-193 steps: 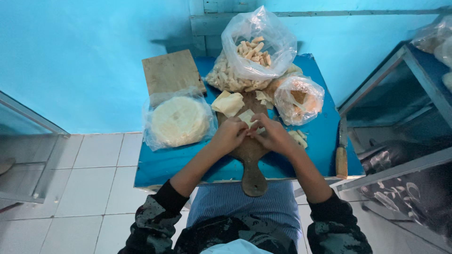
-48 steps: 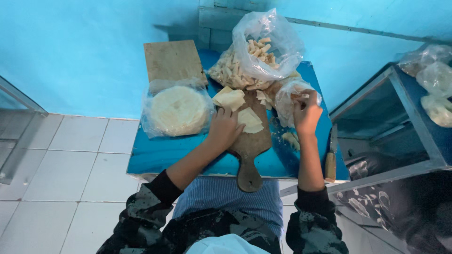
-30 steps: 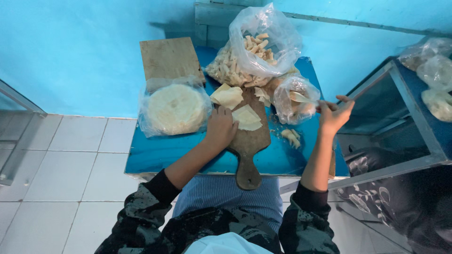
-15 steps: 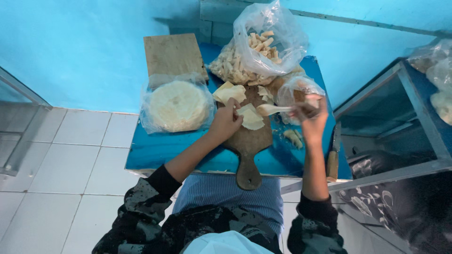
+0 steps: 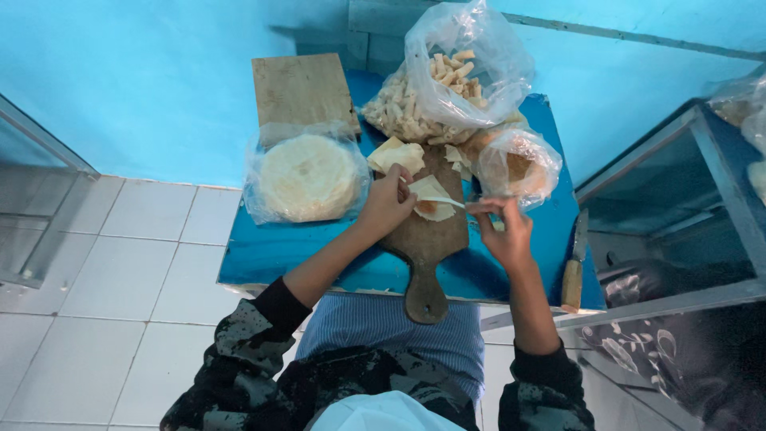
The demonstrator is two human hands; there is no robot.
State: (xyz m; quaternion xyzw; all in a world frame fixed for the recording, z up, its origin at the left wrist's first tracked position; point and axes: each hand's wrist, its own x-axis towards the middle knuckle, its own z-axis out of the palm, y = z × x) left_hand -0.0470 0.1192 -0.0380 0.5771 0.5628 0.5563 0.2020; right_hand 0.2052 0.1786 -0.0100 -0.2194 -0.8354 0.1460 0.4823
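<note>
A brown wooden paddle board (image 5: 431, 239) lies on the blue table (image 5: 263, 251) with pale thin dough wrappers (image 5: 435, 209) on it. My left hand (image 5: 387, 203) rests on the wrappers, holding one down. My right hand (image 5: 501, 227) holds a thin white stick-like tool (image 5: 447, 202) whose tip reaches over the wrapper. A small plastic bag of brownish filling (image 5: 517, 164) sits just beyond my right hand.
A bagged stack of round wrappers (image 5: 307, 175) lies at the left, a square wooden board (image 5: 299, 88) behind it. A large bag of rolled pieces (image 5: 451, 80) stands at the back. A wooden-handled knife (image 5: 574, 267) lies at the table's right edge, by a glass cabinet (image 5: 678, 207).
My right hand swung out to the right near the cabinet, then came back over the board holding the thin white tool. My left hand stayed on the wrappers.
</note>
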